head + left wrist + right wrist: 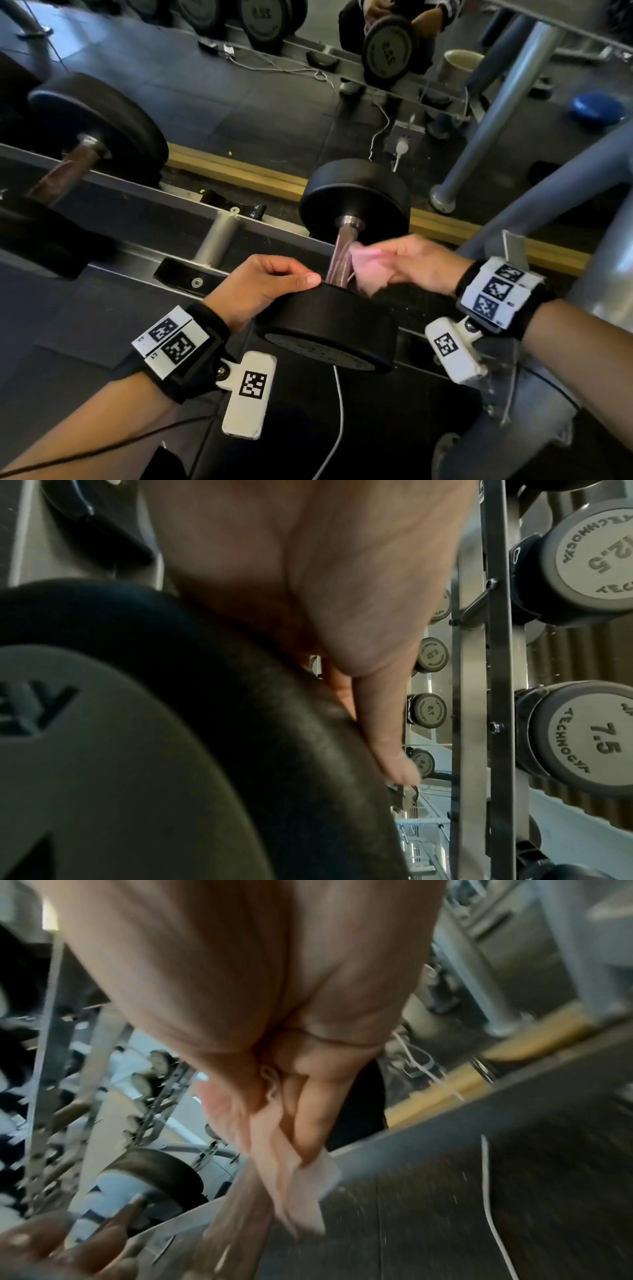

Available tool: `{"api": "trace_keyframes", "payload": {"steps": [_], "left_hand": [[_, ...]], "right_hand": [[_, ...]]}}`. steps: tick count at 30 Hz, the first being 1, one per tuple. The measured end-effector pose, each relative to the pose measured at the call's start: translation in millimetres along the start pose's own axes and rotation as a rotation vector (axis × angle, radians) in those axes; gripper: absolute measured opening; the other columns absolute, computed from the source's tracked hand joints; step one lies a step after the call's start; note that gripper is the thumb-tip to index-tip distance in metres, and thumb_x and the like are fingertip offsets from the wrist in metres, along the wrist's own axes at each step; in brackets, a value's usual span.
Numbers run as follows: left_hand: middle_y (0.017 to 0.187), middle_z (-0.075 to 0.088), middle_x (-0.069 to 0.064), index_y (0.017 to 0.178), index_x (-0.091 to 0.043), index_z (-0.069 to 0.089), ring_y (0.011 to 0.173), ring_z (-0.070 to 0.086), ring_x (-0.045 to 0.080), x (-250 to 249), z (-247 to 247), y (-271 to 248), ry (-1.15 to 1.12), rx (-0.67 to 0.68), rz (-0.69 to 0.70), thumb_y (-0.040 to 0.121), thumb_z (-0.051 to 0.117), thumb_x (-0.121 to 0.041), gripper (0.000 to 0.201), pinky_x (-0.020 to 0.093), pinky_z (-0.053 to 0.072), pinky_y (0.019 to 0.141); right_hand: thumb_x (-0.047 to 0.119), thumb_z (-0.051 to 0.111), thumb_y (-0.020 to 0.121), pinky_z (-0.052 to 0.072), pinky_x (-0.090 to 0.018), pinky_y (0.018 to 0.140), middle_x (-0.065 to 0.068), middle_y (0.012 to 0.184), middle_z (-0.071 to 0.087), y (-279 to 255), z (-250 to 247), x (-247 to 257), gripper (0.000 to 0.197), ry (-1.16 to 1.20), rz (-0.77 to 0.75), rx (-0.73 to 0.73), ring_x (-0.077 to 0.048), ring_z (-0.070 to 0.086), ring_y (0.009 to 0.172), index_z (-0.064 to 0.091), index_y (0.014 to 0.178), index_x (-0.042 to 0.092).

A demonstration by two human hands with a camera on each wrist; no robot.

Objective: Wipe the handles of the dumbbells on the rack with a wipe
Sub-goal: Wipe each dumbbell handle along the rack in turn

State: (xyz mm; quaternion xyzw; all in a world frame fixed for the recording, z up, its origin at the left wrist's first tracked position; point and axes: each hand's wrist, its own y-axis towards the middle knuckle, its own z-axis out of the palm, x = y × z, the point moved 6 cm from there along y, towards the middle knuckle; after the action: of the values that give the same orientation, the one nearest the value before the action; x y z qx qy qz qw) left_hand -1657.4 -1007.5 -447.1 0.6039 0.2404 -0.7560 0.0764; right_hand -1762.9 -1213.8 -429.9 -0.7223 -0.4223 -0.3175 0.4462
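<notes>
In the head view, your right hand (pixel 416 265) blurs with motion, so its fingertips and the edges of the pink wipe (pixel 368 270) are hard to separate. The dumbbell (pixel 349 260) lies across the rack rail (pixel 144 202) between your hands, its steel handle (pixel 340 258) partly covered by the wipe. Your right hand comes in from the right with its fingers bunched around the wipe, pressing it against the handle's right side. Your left hand (pixel 263 287) sits on the rim of the near black weight head (pixel 329 329), fingers curled over the top and thumb reaching toward the base of the handle. Another dumbbell (pixel 92 137) lies on the rail well to the left, cut off at the frame edge.

In the left wrist view, your palm (pixel 325 569) fills the upper middle and the near weight head (pixel 171 737) blocks the lower left; the handle and wipe are hidden. One finger (pixel 383 731) runs straight along the head's black rim, touching it. Rack dumbbells marked 7.5 (pixel 582 739) stand at the right.

The right wrist view is smeared throughout. Your curled fingers (pixel 313 1118) pinch the pale pink wipe (pixel 301 1177), which hangs below them. The handle (pixel 240 1218) shows only as a blurred streak beside the wipe.
</notes>
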Motion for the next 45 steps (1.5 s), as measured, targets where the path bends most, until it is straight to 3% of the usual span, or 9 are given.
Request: {"api": "trace_keyframes", "payload": {"steps": [4,7,11,18,24,28,33,38,45], "left_hand": [[0.095,0.075,0.008,0.090,-0.016,0.078,0.082,0.071,0.015,2.6,0.5,-2.4,-0.002,-0.033,0.052,0.074,0.074,-0.035,0.025,0.022,0.055,0.069],[0.096,0.075,0.008,0.096,-0.011,0.077,0.084,0.071,0.013,4.7,2.2,-6.0,-0.030,-0.037,0.096,0.077,0.070,-0.026,0.025,0.020,0.055,0.070],[0.102,0.074,0.007,0.096,-0.020,0.078,0.089,0.071,0.016,4.0,6.1,-10.1,-0.077,0.032,0.091,0.079,0.068,-0.025,0.021,0.022,0.056,0.073],[0.104,0.073,0.016,0.105,-0.009,0.073,0.089,0.070,0.021,1.8,1.4,-5.3,-0.024,0.064,0.040,0.079,0.068,-0.026,0.031,0.024,0.057,0.073],[0.108,0.072,0.016,0.104,-0.012,0.075,0.097,0.069,0.025,3.5,-1.7,-3.6,-0.008,0.084,-0.011,0.073,0.073,-0.035,0.039,0.033,0.057,0.085],[0.109,0.073,0.014,0.105,-0.014,0.075,0.097,0.070,0.023,0.8,0.1,-5.4,-0.010,0.104,-0.013,0.075,0.071,-0.032,0.035,0.027,0.058,0.080],[0.108,0.071,0.017,0.109,-0.009,0.072,0.096,0.069,0.023,0.9,-0.3,-6.7,0.009,0.072,-0.008,0.075,0.070,-0.033,0.042,0.029,0.057,0.081],[0.107,0.073,0.013,0.104,-0.014,0.075,0.096,0.070,0.022,-2.1,0.6,-7.5,0.023,0.082,-0.007,0.070,0.072,-0.038,0.042,0.025,0.057,0.078],[0.106,0.074,0.008,0.097,-0.021,0.077,0.099,0.071,0.023,-1.9,-0.9,-7.6,0.042,0.058,0.008,0.067,0.073,-0.041,0.036,0.027,0.058,0.081]], "right_hand": [[0.050,0.042,0.098,0.041,-0.012,0.089,0.045,0.106,0.060,1.8,-24.3,48.0,0.030,-0.441,-0.343,-0.142,0.017,0.057,0.104,0.050,0.117,0.072],[0.020,0.047,0.103,0.028,-0.034,0.120,0.015,0.151,0.043,13.6,-9.3,41.1,0.046,-0.636,-0.458,0.025,-0.004,0.037,0.141,0.045,0.144,0.040],[-0.016,0.049,0.093,0.013,-0.039,0.124,0.009,0.162,0.015,28.6,7.1,15.7,0.075,-0.901,-0.415,0.179,-0.014,0.010,0.152,0.025,0.149,0.028],[0.003,0.042,0.100,0.017,-0.039,0.123,-0.004,0.158,0.032,5.9,32.9,8.7,0.049,-0.530,-0.516,0.249,-0.013,0.024,0.149,0.038,0.148,0.008],[0.012,0.047,0.099,0.036,-0.046,0.115,0.019,0.159,0.025,11.2,23.2,13.4,0.075,-0.986,-0.477,0.267,-0.023,0.045,0.138,0.014,0.144,0.063],[-0.010,0.054,0.090,0.024,-0.035,0.122,0.012,0.160,0.025,24.6,7.3,18.8,0.079,-1.000,-0.424,0.103,-0.007,0.025,0.147,0.028,0.151,0.032],[-0.010,0.048,0.091,0.031,-0.030,0.111,-0.004,0.148,0.049,-15.8,41.9,23.0,0.059,-0.951,-0.583,0.227,-0.024,0.045,0.136,0.049,0.144,0.017],[0.018,0.045,0.099,0.054,-0.040,0.092,-0.001,0.122,0.068,-5.4,10.6,49.4,0.048,-0.722,-0.324,0.110,-0.019,0.066,0.103,0.055,0.121,0.060],[-0.019,0.053,0.085,0.033,-0.044,0.118,-0.006,0.149,0.047,20.8,17.1,84.3,0.063,-1.003,-0.719,0.029,-0.026,0.036,0.143,0.056,0.138,0.015]]}}
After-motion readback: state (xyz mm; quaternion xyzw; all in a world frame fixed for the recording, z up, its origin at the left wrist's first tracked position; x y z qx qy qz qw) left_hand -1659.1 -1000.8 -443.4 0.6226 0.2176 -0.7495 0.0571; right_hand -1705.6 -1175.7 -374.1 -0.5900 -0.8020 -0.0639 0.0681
